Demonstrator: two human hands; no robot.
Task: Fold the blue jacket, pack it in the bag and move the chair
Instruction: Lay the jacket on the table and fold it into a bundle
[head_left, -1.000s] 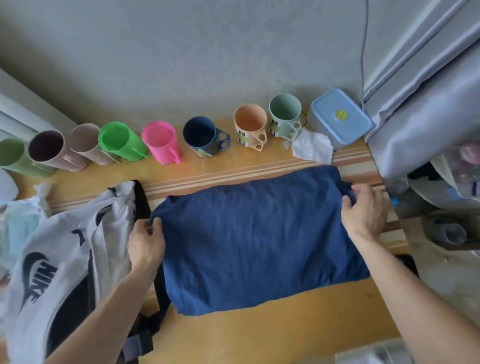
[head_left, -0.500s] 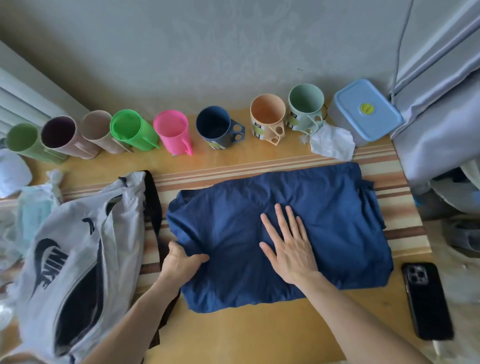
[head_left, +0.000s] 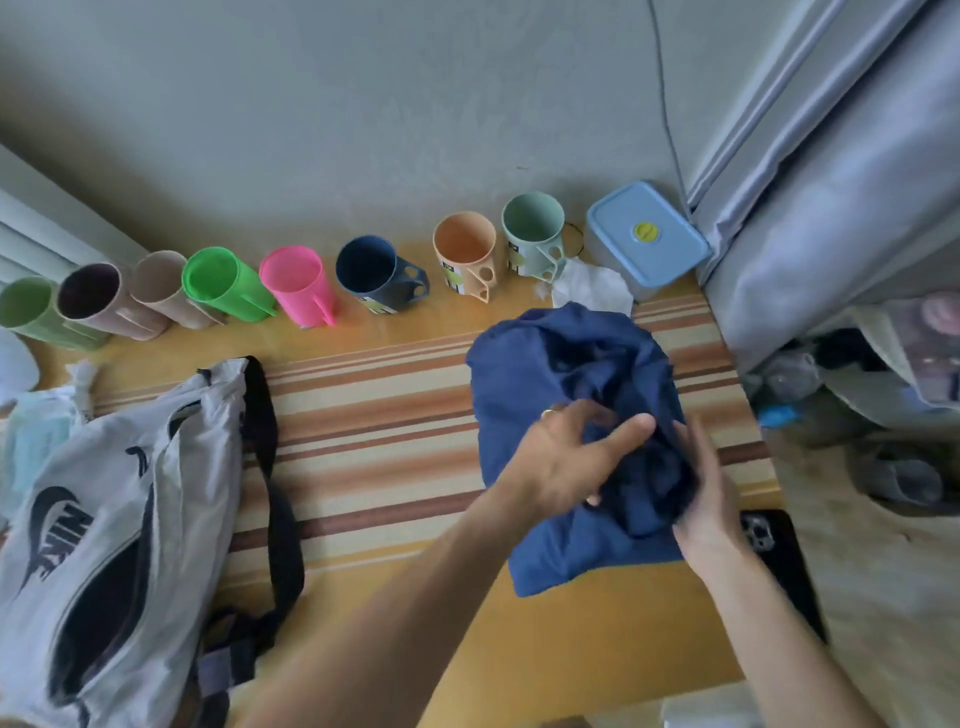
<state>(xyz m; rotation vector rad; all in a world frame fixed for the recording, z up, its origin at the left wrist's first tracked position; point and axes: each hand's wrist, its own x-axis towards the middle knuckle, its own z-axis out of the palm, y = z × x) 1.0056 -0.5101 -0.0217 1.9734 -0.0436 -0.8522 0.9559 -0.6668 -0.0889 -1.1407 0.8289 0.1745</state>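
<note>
The blue jacket (head_left: 524, 384) lies folded over into a narrow bundle on the right half of the striped table. My left hand (head_left: 566, 457) rests on top of it with fingers curled into the cloth. On the bundle's right side my right hand (head_left: 706, 493) grips the bunched fabric. The grey bag (head_left: 119, 499) with a dark logo and black strap lies at the left, its zip mouth gaping. No chair is in view.
A row of coloured cups, among them a pink cup (head_left: 298, 286), lines the wall. A blue-lidded box (head_left: 647, 239) and a crumpled tissue (head_left: 592, 291) sit behind the jacket. A black phone (head_left: 779, 561) lies at the right table edge. Grey curtain (head_left: 831, 208) hangs right.
The jacket's left half has been folded over to the right, halving its width. My left hand moved from the left edge across to the bundle; my right hand shifted from flat on top to its right side.
</note>
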